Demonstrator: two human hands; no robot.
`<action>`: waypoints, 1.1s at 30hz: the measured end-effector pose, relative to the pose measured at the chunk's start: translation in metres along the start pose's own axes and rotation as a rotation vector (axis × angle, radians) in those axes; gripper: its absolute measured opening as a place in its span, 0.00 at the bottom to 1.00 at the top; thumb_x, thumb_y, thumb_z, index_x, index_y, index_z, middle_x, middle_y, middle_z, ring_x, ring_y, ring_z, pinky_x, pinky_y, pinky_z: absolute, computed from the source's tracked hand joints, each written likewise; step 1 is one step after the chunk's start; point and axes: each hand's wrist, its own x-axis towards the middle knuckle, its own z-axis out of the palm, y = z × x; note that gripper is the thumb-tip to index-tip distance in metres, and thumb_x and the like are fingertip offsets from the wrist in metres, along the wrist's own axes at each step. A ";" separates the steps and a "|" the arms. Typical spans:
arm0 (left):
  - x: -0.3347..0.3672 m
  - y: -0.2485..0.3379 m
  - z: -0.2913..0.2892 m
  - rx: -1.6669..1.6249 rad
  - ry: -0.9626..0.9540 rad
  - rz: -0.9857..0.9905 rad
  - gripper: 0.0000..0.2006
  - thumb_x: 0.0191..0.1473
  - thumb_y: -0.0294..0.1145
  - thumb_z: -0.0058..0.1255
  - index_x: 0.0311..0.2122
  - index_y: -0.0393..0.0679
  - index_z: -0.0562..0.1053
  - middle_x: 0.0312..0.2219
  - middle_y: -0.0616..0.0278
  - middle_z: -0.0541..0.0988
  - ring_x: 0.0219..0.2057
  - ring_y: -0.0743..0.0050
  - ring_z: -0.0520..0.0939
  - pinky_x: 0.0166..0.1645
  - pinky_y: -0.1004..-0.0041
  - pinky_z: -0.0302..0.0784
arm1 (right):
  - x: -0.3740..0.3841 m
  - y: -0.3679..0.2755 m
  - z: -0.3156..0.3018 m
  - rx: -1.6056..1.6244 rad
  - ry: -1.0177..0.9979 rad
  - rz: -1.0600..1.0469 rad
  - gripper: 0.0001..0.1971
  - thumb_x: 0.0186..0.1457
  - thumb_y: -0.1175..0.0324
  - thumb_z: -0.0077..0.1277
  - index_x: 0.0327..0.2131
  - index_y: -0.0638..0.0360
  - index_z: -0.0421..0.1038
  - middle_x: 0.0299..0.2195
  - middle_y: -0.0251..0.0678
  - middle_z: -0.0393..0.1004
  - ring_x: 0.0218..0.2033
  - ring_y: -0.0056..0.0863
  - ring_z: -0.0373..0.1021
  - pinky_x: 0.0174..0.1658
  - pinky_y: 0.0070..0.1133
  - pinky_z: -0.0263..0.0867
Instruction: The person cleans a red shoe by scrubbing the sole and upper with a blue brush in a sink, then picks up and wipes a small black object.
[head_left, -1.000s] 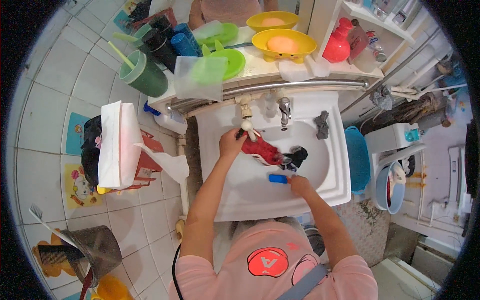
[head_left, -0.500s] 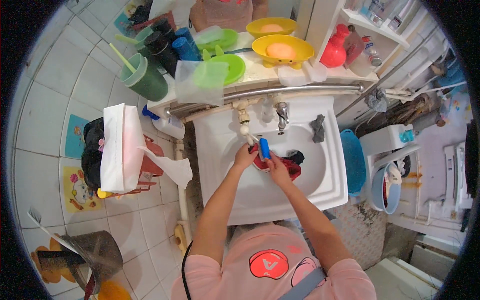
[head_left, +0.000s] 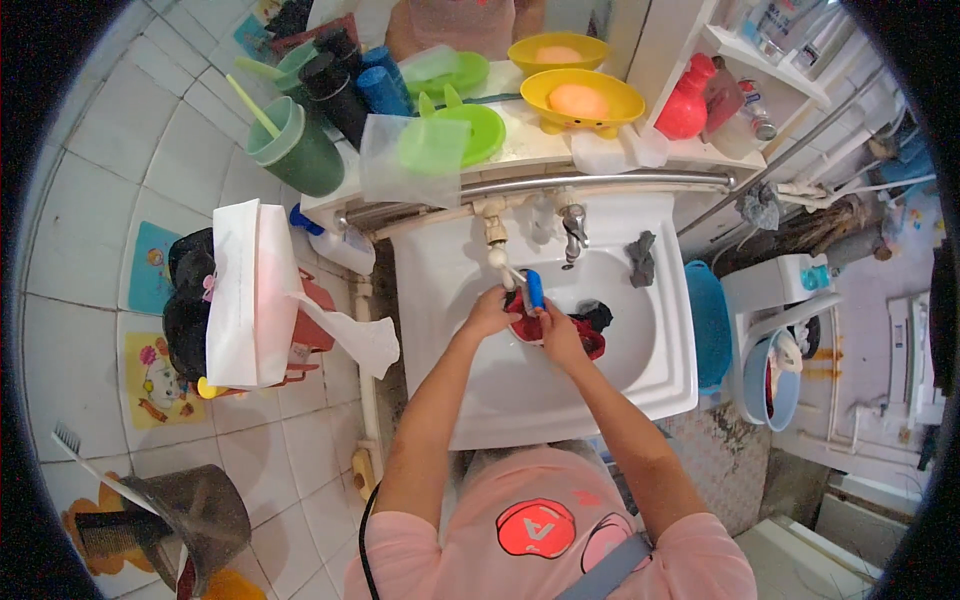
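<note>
Both my hands work over the white washbasin [head_left: 480, 405]. My left hand [head_left: 489, 312] is closed on the left end of a dark red and black fabric item [head_left: 588, 342], which has a pale edge and lies low in the bowl. My right hand [head_left: 563, 336] is closed at the lower end of a small blue scrubbing brush [head_left: 534, 288], held upright against the fabric. Its bristles are hidden. Just beyond the left fingers is a cream tap [head_left: 497, 257]. The chrome tap [head_left: 574, 230] stands farther right.
A crumpled grey cloth [head_left: 641, 258] lies on the basin's right rim. Behind runs a metal rail [head_left: 620, 181] below a shelf with yellow dishes [head_left: 583, 100] and a green cup [head_left: 297, 150]. Tissue paper [head_left: 250, 300] hangs at the left; a blue tub [head_left: 707, 325] stands right.
The view has shifted slightly, so the basin and shelf sit a little farther right. Both hands keep their grip, and the blue brush has turned a little more upright.
</note>
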 end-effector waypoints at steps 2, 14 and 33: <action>0.003 0.000 -0.003 0.045 -0.033 -0.013 0.24 0.31 0.30 0.59 0.39 0.36 0.68 0.35 0.52 0.74 0.38 0.60 0.74 0.43 0.70 0.68 | 0.001 0.001 0.000 -0.086 -0.023 -0.044 0.18 0.54 0.62 0.37 0.47 0.58 0.60 0.28 0.55 0.69 0.31 0.51 0.67 0.33 0.35 0.62; -0.001 0.011 0.001 0.078 -0.027 -0.074 0.23 0.33 0.28 0.56 0.40 0.37 0.68 0.35 0.50 0.74 0.38 0.57 0.74 0.43 0.68 0.67 | 0.000 0.003 -0.006 -0.136 -0.020 0.003 0.21 0.54 0.58 0.36 0.49 0.58 0.58 0.25 0.55 0.69 0.28 0.52 0.67 0.31 0.37 0.62; 0.018 -0.023 -0.008 -0.320 0.160 -0.103 0.21 0.34 0.29 0.56 0.39 0.39 0.69 0.31 0.55 0.76 0.35 0.64 0.76 0.42 0.71 0.68 | -0.008 0.003 -0.003 0.012 -0.064 0.018 0.21 0.53 0.60 0.40 0.47 0.64 0.60 0.34 0.54 0.69 0.37 0.47 0.67 0.38 0.30 0.62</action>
